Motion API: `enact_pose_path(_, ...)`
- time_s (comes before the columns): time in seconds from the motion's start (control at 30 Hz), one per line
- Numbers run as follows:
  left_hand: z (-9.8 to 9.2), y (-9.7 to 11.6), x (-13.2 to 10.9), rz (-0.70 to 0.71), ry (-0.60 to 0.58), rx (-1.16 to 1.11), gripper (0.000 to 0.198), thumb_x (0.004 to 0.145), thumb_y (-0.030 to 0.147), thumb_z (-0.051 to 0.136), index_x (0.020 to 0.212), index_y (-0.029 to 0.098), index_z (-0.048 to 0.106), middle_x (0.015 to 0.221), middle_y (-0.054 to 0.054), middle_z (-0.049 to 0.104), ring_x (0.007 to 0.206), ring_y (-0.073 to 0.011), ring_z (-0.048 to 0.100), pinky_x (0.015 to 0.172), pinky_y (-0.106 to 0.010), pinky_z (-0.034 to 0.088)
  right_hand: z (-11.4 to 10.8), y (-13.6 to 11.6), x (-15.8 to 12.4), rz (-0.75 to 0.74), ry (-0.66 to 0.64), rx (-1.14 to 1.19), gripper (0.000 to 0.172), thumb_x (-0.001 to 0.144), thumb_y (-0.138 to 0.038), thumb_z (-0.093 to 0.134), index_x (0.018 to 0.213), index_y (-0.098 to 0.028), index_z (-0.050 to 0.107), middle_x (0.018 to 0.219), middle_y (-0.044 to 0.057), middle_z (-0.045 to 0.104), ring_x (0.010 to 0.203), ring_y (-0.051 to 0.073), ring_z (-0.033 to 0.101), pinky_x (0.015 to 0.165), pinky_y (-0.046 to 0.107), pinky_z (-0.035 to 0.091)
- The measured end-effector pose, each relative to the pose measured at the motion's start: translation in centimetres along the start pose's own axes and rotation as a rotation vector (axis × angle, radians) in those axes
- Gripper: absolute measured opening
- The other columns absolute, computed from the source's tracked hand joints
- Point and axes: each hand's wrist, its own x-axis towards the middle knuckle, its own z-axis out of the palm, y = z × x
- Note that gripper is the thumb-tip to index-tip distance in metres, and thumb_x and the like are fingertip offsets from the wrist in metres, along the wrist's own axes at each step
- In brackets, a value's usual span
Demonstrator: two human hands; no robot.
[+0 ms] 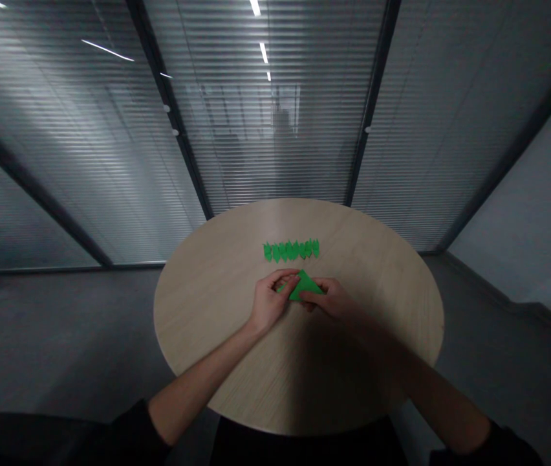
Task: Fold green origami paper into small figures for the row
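At frame centre, left hand (270,300) and right hand (332,298) pinch a green paper triangle (305,283) between them, peak toward frame top.

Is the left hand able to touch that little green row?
Probably yes: the green row lies just beyond the left hand and nothing seems to block the way, though that hand holds a green piece.

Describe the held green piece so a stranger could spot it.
On the rounded, pale table, find the row of small green pieces. Nearer the person, the left hand and right hand hold the green piece. Unlike those lined up, it's bigger and gripped.
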Motion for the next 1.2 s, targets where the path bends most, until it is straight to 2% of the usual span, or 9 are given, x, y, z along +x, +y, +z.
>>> enact_pose_path(0.3, -0.4, -0.2, 0.3, 0.01, 0.017, 0.003, 0.025, 0.083, 0.036, 0.073, 0.097, 0.016, 0.077, 0.085, -0.007, 0.077, 0.077, -0.0193, 0.071, 0.073, -0.029, 0.057, -0.3, 0.1, -0.2, 0.05, -0.049, -0.039, 0.042, 0.079, -0.055, 0.072, 0.058, -0.02, 0.063, 0.052, 0.001, 0.059, 0.049, 0.013, 0.051, 0.051, 0.029, 0.037)
enact_pose_path(0.67, -0.7, 0.2, 0.5, 0.004, 0.069, -0.002, 0.025, 0.082, 0.037, 0.072, 0.095, 0.016, 0.078, 0.081, -0.005, 0.076, 0.071, -0.016, 0.066, 0.071, -0.027, 0.053, -1.7, 0.4, 0.1, 0.086, -0.121, 0.052, 0.046, 0.075, -0.064, 0.075, 0.074, -0.018, 0.071, 0.063, 0.002, 0.068, 0.056, 0.014, 0.06, 0.057, 0.027, 0.048)
enact_pose_path(0.87, -0.9, -0.1, 0.8, 0.02, 0.12, -0.024, 0.028, 0.079, 0.038, 0.075, 0.095, 0.014, 0.079, 0.081, -0.006, 0.076, 0.071, -0.0149, 0.064, 0.073, -0.026, 0.051, -3.0, 0.9, 0.3, 0.171, -0.249, 0.134, 0.055, 0.078, -0.068, 0.071, 0.082, -0.014, 0.072, 0.071, 0.006, 0.072, 0.063, 0.016, 0.067, 0.064, 0.03, 0.052)
enact_pose_path(1.07, -0.8, 0.0, 0.6, 0.015, 0.097, -0.019, 0.025, 0.081, 0.036, 0.074, 0.095, 0.016, 0.079, 0.085, -0.007, 0.077, 0.074, -0.0159, 0.065, 0.074, -0.027, 0.052, -3.5, 0.7, -0.1, 0.211, -0.327, 0.118, 0.052, 0.08, -0.067, 0.069, 0.082, -0.015, 0.072, 0.073, 0.007, 0.074, 0.067, 0.018, 0.07, 0.067, 0.031, 0.055)
enact_pose_path(1.2, -0.7, 0.0, 0.5, 0.007, 0.065, -0.019, 0.024, 0.081, 0.036, 0.074, 0.094, 0.016, 0.078, 0.087, -0.007, 0.077, 0.075, -0.0169, 0.068, 0.075, -0.028, 0.054, -3.7, -0.1, -0.5, 0.218, -0.366, 0.084, 0.052, 0.079, -0.066, 0.071, 0.09, -0.016, 0.074, 0.086, 0.009, 0.076, 0.074, 0.019, 0.071, 0.073, 0.033, 0.055)
